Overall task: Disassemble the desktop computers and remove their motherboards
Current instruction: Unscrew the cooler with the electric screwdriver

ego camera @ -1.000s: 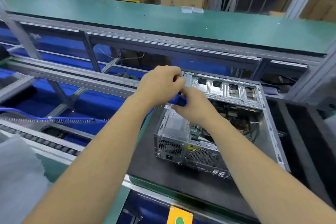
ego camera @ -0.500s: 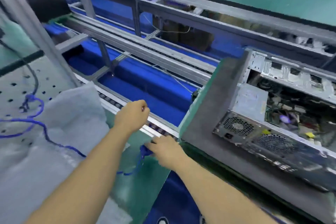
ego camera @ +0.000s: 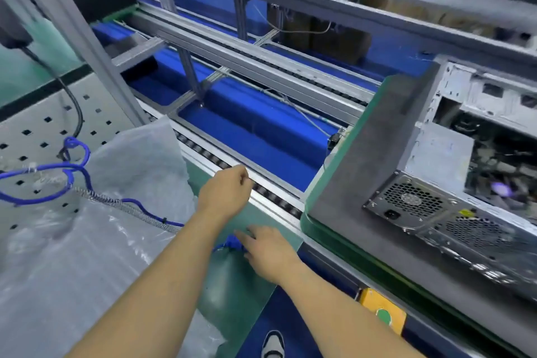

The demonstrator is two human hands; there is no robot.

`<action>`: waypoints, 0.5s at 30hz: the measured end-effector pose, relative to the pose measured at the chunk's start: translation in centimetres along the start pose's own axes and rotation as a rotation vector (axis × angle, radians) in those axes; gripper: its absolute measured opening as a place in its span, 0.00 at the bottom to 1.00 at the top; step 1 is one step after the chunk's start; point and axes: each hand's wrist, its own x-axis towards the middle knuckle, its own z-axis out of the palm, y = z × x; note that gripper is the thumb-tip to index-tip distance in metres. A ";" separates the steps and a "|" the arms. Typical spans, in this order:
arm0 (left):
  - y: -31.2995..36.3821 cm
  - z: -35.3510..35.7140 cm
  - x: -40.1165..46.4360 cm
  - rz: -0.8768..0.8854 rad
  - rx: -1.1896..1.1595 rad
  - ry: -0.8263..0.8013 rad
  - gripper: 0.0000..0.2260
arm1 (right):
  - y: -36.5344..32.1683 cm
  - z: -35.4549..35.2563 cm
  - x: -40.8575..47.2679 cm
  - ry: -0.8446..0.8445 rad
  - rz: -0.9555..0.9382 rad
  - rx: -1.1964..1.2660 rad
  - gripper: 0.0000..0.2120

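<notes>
Arms reach forward and down over the green mat [ego camera: 232, 279] at the near edge of the bench, with the two hands close together but not touching. My left hand [ego camera: 225, 196] hangs above the mat beside the roller rail [ego camera: 261, 192], wrist bent, knuckles up and fingers curled under; I cannot tell whether it pinches anything. My right hand [ego camera: 268, 253] lies lower and nearer to me, palm down, its fingers stretched toward the left and resting on a blue tool [ego camera: 232, 241] that lies on the mat. How the thumb sits under the palm is hidden, so whether that hand grips the tool I cannot say. From the tool a blue cable [ego camera: 72, 171] with a wire coil around part of it trails to the left across a sheet of clear plastic wrap [ego camera: 87, 241] and the perforated panel [ego camera: 35, 136]. The desktop computer [ego camera: 453, 183] lies to the right on a grey pad [ego camera: 363, 171], side panel off, rear fan grilles facing me, well apart from both hands. Its inside is blurred.
</notes>
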 end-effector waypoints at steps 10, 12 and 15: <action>22.6 -3.2 4.2 0.426 -0.291 0.181 0.07 | 9.5 -21.5 -7.0 0.539 0.137 0.027 0.07; 28.4 -2.9 4.3 0.550 -0.293 0.163 0.05 | 14.4 -24.5 -11.0 0.604 0.302 0.066 0.06; 35.5 0.3 3.3 0.674 -0.224 0.070 0.04 | 22.2 -26.7 -17.4 0.693 0.565 0.124 0.07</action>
